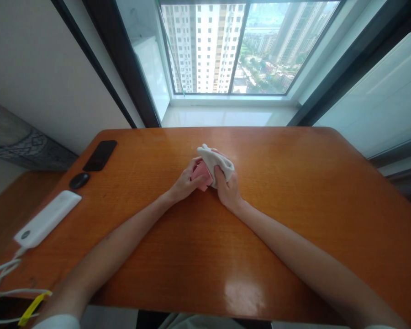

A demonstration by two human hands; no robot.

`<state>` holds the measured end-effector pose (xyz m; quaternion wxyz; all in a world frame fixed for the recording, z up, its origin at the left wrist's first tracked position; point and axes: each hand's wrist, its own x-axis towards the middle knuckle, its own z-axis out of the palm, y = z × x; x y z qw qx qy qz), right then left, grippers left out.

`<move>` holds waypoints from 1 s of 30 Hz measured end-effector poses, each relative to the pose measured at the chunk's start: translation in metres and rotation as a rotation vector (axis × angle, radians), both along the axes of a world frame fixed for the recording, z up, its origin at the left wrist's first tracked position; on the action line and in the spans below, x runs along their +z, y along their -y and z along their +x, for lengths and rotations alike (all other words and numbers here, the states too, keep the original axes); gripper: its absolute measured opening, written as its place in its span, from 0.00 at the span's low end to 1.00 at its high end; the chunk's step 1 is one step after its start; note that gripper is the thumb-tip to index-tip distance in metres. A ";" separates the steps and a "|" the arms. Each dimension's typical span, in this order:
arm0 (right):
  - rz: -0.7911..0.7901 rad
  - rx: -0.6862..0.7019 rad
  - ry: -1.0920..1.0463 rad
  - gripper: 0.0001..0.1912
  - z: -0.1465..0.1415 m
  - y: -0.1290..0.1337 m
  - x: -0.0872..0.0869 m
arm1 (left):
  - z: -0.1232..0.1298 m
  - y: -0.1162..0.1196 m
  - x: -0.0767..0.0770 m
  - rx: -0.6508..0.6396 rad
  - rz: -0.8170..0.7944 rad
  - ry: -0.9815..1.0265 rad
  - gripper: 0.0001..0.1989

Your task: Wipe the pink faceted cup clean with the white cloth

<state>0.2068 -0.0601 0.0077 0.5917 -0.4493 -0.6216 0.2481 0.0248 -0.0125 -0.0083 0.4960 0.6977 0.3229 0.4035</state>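
Observation:
Near the middle of the wooden desk, my left hand [187, 181] is closed around a small pink box-like object [201, 175], with the thumb across its near face. A folded white cloth [215, 163] is gripped in my right hand [229, 188], thumb on top and fingers behind it. The cloth touches the right side of the pink object. What exactly the pink object is cannot be made out, since fingers and cloth cover parts of it.
The wooden desk [304, 201] stands before a window [231, 50]. Along its left side lie a black phone [100, 155], a black mouse [79, 181] and a white power strip [48, 219]. White cables [7, 269] with a yellow tag [34, 308] run at the lower left.

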 end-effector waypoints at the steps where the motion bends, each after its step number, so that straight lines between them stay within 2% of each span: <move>1: -0.058 -0.025 -0.052 0.26 0.000 -0.001 -0.001 | 0.000 0.001 0.001 0.005 -0.002 -0.012 0.38; 3: -0.099 -0.052 -0.083 0.26 0.000 -0.002 -0.001 | 0.000 0.002 0.003 0.003 0.001 -0.029 0.39; 8: 0.115 0.037 0.094 0.23 -0.001 0.004 0.000 | 0.000 0.002 0.003 -0.008 0.046 -0.016 0.36; 10: 0.069 0.023 0.048 0.23 -0.001 0.002 0.000 | 0.000 0.003 0.004 0.003 0.042 -0.032 0.36; 13: -0.120 -0.040 -0.091 0.25 -0.001 -0.004 -0.004 | 0.000 0.003 0.005 0.019 0.036 -0.052 0.38; 15: -0.157 -0.057 -0.109 0.26 -0.001 -0.005 -0.004 | -0.001 0.003 0.004 0.014 0.043 -0.057 0.38; 19: 0.043 0.008 0.060 0.24 0.000 0.002 0.000 | -0.002 0.001 -0.001 -0.016 0.068 -0.023 0.35; 21: 0.066 0.030 0.071 0.24 0.000 0.002 0.000 | -0.002 0.000 -0.002 -0.010 0.070 -0.022 0.34; 26: -0.169 -0.053 -0.134 0.27 0.000 -0.004 -0.006 | -0.002 0.002 0.002 0.006 0.048 -0.063 0.37; 27: -0.154 -0.050 -0.124 0.26 0.000 -0.003 -0.006 | -0.002 0.002 0.002 0.003 0.048 -0.063 0.37; 30: 0.038 0.019 0.017 0.23 0.001 0.001 -0.003 | -0.002 0.003 0.001 -0.005 0.056 -0.049 0.36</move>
